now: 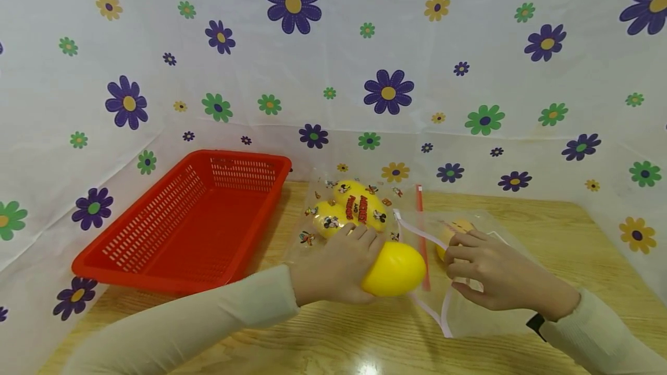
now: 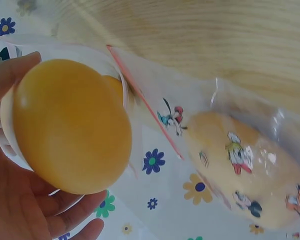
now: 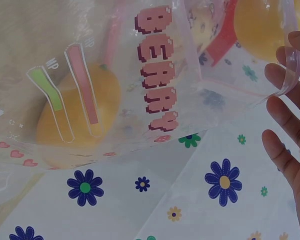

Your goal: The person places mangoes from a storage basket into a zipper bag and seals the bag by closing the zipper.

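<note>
A smooth yellow mango-like fruit (image 1: 397,269) is gripped by my left hand (image 1: 333,266), thumb on one side and fingers round the other in the left wrist view. It is just left of the mouth of a clear zip bag (image 3: 155,95) with a pale pink zip edge and BERRY lettering. My right hand (image 1: 492,271) holds that bag by its spread mouth; its fingertips (image 3: 277,107) are at the rim in the right wrist view. Inside the bag lies another yellow fruit (image 3: 102,95).
Behind my left hand lies a clear cartoon-printed zip bag (image 1: 307,253) with a red slider edge and yellow fruits (image 1: 329,214) inside. A red plastic basket (image 1: 237,242) stands to the left on the wooden table (image 1: 563,219). A flowered cloth (image 1: 344,51) hangs behind.
</note>
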The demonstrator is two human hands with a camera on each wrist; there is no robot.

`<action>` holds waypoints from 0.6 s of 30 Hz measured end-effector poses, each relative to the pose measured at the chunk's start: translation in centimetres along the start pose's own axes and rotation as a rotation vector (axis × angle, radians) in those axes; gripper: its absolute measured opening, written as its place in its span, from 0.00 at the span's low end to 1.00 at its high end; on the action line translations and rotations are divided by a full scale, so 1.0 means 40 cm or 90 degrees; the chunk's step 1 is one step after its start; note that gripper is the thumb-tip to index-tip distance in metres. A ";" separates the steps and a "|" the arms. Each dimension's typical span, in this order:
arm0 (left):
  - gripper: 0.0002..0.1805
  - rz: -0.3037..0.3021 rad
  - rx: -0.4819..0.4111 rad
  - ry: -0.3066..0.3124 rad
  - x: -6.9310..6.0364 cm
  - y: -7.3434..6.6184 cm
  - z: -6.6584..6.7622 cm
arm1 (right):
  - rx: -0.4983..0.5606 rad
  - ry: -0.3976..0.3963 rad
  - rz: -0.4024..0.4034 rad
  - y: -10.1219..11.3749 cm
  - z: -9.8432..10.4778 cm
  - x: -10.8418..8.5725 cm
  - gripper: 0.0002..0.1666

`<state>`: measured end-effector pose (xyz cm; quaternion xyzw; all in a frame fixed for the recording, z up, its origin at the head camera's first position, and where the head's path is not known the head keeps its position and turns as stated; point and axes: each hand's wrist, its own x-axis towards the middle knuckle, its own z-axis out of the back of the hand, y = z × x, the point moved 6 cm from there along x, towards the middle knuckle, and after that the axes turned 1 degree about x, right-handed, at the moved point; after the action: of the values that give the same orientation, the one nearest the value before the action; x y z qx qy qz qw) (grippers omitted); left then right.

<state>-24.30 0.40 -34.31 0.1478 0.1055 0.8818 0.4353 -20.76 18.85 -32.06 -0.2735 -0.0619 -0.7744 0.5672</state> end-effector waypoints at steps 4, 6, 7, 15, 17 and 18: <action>0.46 0.004 -0.002 0.003 0.009 -0.014 -0.010 | 0.001 0.000 0.000 0.000 0.000 -0.001 0.22; 0.46 0.003 0.005 0.001 0.015 -0.020 -0.013 | -0.001 0.004 -0.001 0.000 0.000 -0.001 0.22; 0.46 0.002 0.009 0.000 0.018 -0.023 -0.015 | 0.001 0.005 -0.002 0.001 -0.001 -0.002 0.22; 0.45 -0.005 0.026 -0.027 0.045 -0.038 -0.017 | 0.000 0.013 -0.005 0.001 -0.002 0.001 0.23; 0.45 -0.008 0.026 -0.029 0.052 -0.040 -0.017 | 0.005 0.010 -0.004 0.001 -0.002 0.002 0.23; 0.45 -0.009 0.024 -0.028 0.055 -0.041 -0.019 | 0.009 0.007 -0.002 0.001 -0.001 0.002 0.23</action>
<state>-24.63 3.08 -35.15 0.1749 0.1135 0.8730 0.4409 -20.76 18.76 -32.06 -0.2650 -0.0648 -0.7762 0.5684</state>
